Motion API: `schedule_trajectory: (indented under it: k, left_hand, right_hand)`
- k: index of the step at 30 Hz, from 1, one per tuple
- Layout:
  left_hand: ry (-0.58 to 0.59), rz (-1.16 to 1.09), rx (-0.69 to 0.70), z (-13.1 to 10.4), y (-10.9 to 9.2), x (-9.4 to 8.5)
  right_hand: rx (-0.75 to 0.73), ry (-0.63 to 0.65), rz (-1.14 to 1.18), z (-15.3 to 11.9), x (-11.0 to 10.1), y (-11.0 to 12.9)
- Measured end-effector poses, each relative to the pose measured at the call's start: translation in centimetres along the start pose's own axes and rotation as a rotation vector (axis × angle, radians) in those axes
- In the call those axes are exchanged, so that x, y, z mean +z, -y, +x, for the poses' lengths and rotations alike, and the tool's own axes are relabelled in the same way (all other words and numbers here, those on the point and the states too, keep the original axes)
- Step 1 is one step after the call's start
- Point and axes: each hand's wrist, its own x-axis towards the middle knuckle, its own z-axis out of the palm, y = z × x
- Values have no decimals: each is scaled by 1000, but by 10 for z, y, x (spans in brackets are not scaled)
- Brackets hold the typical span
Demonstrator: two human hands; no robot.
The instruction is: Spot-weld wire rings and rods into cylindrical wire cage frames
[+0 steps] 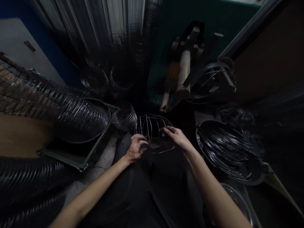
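A small round wire cage (150, 128), made of thin hoops and crosswise wires, is in front of me above my lap. My left hand (137, 147) is curled at its near left side, fingers bent around the wire. On the cage's right side, my right hand (176, 136) has thumb and forefinger pinched together at the wire. The dim light hides exactly which wires lie between the fingers. Behind the cage stands a green machine (163, 76) with a pale cylindrical arm (184, 68) pointing down toward it.
To the left, a long stack of wire rings (78, 114) leans over a dark crate (78, 161). Several loose wire coils (123, 115) stand behind it. At the right, a round basin (198, 134) holds many wire rings (228, 152). More wire hoops (218, 68) hang by the machine.
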Motion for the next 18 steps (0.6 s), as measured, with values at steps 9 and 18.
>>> schedule_trajectory:
  k: [9, 18]
  left_hand:
    - [-188, -741, -1104, 31, 10, -6]
    - [-385, -636, -841, 26, 1, 35]
  right_hand:
    - [-325, -92, -473, -67, 44, -106]
    - [-305, -228, -706, -103, 32, -117]
